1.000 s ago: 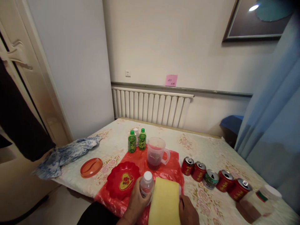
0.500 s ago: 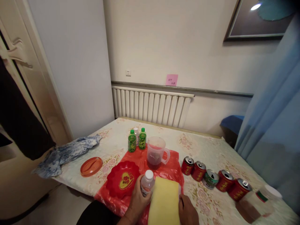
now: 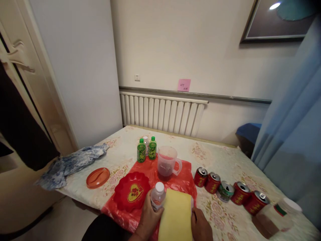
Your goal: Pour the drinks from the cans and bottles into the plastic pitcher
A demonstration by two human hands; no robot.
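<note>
My left hand (image 3: 149, 214) is wrapped round a small clear bottle (image 3: 158, 196) with a white cap, held upright. Beside it, my right hand (image 3: 200, 223) grips the right edge of a folded yellow cloth (image 3: 177, 214); its lower part runs out of view. A red scalloped plate (image 3: 120, 197) with a gold heart print lies left of the bottle. Behind the hands a translucent measuring jug (image 3: 167, 165) holds dark liquid. Under plate and jug spreads a red plastic sheet (image 3: 184, 169).
Two green-capped bottles (image 3: 141, 152) and a white-capped one (image 3: 146, 142) stand behind the jug. Several drink cans (image 3: 213, 184) line the right side, ending near a large jar (image 3: 276, 217). At left lie an orange lid (image 3: 97, 178) and a blue-white cloth (image 3: 77, 162).
My left hand shifts very slightly around the bottle, its thumb a little further right. Everything else stays as it was.
</note>
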